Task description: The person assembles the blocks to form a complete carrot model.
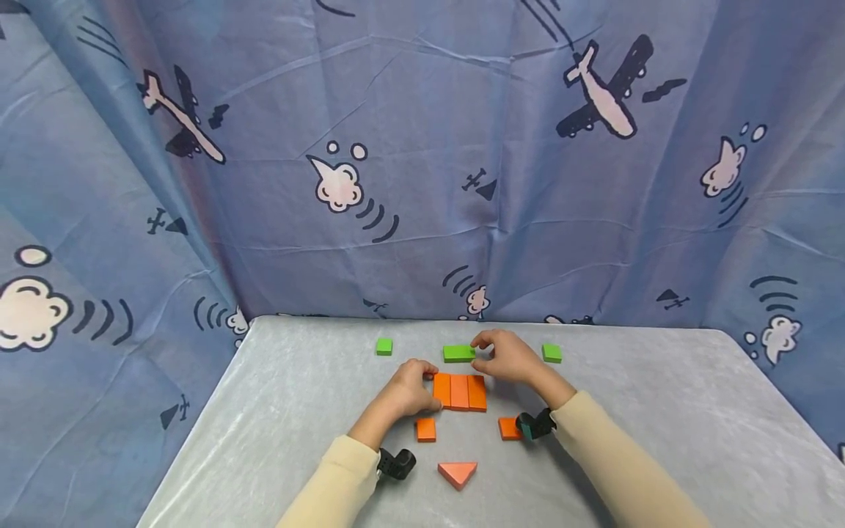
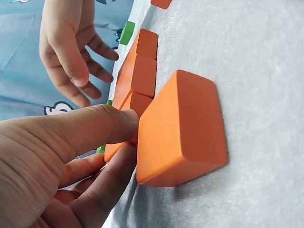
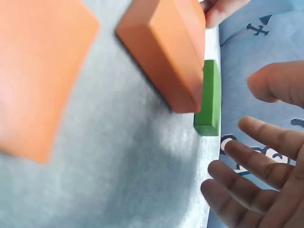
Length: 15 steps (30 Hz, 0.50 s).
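Three orange rectangular blocks lie side by side in a row: a left one (image 1: 441, 391), a middle one (image 1: 459, 392) and a right one (image 1: 477, 394). My left hand (image 1: 405, 390) holds the left block between the thumb at its near end and a finger at its far end. My right hand (image 1: 510, 356) hovers with spread fingers around the right end of a long green block (image 1: 457, 354) behind the row. In the right wrist view, a gap shows between those fingers and the green block (image 3: 209, 99).
Small green blocks stand at the back left (image 1: 384, 347) and back right (image 1: 551, 353). Nearer are an orange square block (image 1: 425, 430), another (image 1: 509, 429) beside the right wrist, and an orange triangular block (image 1: 457, 474). A blue patterned curtain (image 1: 422, 279) hangs behind the silvery table (image 1: 264, 440).
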Tool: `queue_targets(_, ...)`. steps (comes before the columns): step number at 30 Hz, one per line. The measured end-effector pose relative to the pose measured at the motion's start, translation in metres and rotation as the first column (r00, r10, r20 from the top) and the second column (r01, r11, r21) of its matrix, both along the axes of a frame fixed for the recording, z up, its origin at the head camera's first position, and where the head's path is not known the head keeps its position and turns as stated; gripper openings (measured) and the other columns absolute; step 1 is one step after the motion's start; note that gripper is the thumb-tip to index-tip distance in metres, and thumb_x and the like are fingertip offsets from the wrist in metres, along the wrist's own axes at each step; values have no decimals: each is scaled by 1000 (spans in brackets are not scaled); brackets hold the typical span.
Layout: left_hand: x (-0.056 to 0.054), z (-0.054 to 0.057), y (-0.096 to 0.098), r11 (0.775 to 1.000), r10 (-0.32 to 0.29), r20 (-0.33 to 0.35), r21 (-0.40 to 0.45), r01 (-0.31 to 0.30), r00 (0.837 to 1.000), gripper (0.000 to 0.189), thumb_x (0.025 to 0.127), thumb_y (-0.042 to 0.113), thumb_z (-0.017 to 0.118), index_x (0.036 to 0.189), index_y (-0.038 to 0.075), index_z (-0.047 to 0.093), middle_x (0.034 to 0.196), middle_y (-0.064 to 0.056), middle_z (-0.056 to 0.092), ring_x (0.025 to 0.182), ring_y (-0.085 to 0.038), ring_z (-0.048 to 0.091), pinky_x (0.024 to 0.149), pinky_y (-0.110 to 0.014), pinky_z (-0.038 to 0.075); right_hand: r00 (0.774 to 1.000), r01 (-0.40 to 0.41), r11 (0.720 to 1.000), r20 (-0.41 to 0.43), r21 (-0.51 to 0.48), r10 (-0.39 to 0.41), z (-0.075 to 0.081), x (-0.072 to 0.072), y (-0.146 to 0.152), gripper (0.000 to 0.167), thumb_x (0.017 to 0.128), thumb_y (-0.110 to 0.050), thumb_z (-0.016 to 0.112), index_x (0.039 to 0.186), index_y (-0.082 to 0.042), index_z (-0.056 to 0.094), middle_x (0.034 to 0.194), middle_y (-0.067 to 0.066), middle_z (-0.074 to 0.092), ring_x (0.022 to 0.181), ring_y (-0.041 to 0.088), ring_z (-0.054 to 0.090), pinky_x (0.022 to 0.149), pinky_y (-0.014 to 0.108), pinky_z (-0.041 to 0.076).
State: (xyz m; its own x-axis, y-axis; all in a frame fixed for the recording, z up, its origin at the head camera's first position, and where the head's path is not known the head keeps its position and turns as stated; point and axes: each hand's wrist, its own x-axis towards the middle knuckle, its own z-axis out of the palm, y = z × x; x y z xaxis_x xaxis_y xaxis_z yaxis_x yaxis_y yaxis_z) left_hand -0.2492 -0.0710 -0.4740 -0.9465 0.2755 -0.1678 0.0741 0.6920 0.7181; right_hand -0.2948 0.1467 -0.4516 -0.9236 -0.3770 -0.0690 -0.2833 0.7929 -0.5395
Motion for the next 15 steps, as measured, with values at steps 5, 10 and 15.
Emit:
queue_targets(5,-1,0,0,1000,-7,7,11,7,1000,59,67,9,85,120,-1,63,110,-11,64,103,-24,59,95,-41,48,1000,-15,1000,-23,1,15,-2,-10,-2,34,82,-21,72,112,-7,67,112,12,66,96,27,64,84,44,53)
queue_targets(10,-1,0,0,1000,-11,5,21,11,1000,57,67,8,85,119,-2,64,106,-10,65,99,-22,59,94,-40,49,997,-41,999,-59,29,43,-7,-19,-7,35,80,-19,72,113,-6,68,111,12,67,97,26,62,85,44,52)
queue_targets(15,0,0,0,999,-3,14,37,2,1000,58,67,8,85,119,-2,63,107,-10,64,99,-22,58,94,-40,48,998,-34,998,-44,47,36,-12,-25,-11,33,78,-17,75,110,-10,70,109,11,66,93,22,59,84,41,51)
